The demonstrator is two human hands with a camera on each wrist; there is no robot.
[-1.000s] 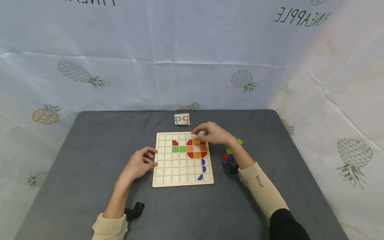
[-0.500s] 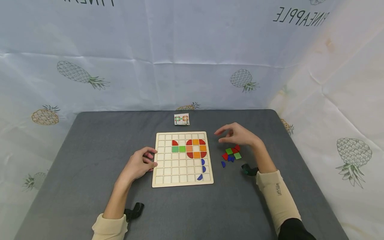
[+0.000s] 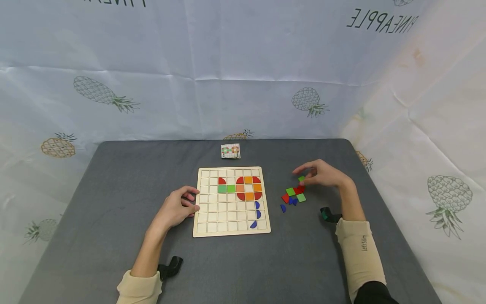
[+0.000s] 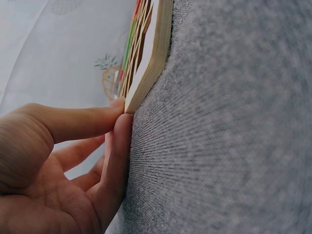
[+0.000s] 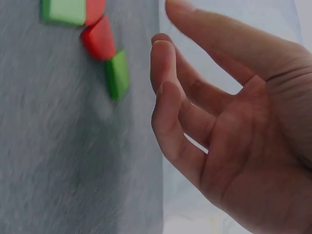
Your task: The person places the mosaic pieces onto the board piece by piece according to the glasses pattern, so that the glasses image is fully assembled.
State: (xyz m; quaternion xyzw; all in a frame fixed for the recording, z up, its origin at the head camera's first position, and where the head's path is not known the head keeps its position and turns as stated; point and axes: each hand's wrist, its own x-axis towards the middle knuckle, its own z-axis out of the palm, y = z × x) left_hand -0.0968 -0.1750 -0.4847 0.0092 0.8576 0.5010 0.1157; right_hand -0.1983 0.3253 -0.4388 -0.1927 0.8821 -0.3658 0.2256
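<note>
Left fingers [image 4: 118,153] pinch the board [image 3: 228,216] on grey tabletop [image 3: 235,270], pineapple-print fabric [image 3: 228,46] behind.

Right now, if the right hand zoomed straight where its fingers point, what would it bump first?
Probably the right edge of the wooden board, though how high the right hand hovers is unclear, so it might pass over.

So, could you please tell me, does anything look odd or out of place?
The black PINEAPPLE lettering on the white pineapple-print cloth reads backwards, which looks odd. Also, one small blue piece lies apart from the loose red, green and blue pieces right of the pale wooden grid board. I see nothing damaged.
</note>
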